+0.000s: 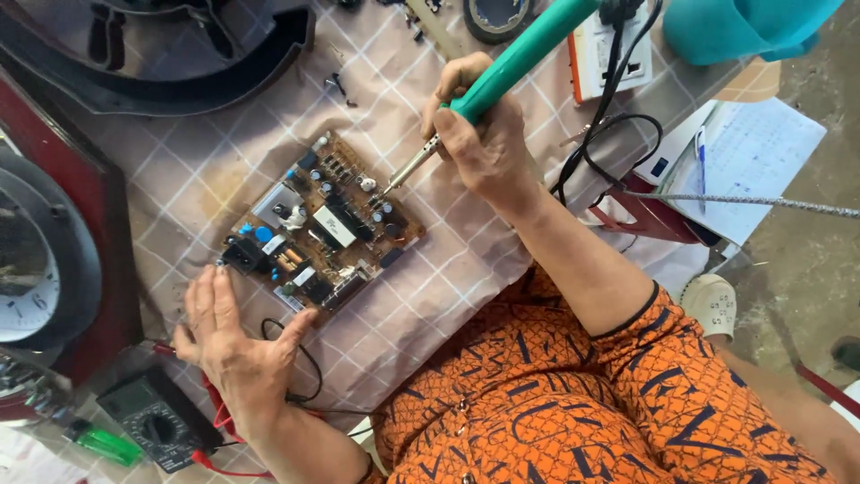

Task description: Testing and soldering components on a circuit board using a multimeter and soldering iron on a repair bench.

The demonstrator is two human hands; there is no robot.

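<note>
Iron (502,76): soldering type, teal handle, metal tip. Long axis runs diagonally from upper right of the head view down to lower left; tip points down-left and meets the upper right part of the board (322,224). Right hand (479,143): grip closed around the lower handle, fingers wrapped, thumb along the side.

Board: brown circuit board, roughly rectangular, lying flat on the checked cloth (448,260) of the bench, long axis tilted from lower left to upper right, populated with blue, black and white parts.

Left hand (233,345): open, palm down, fingers spread, holding nothing; fingertips at the board's lower left edge, whether touching cannot be told.

Meter (157,421): dark multimeter, just left of the left wrist, red leads beside it.

Clock (27,269): left edge, partly cut off.

Notebook (752,161): upper right, pen on it.
</note>
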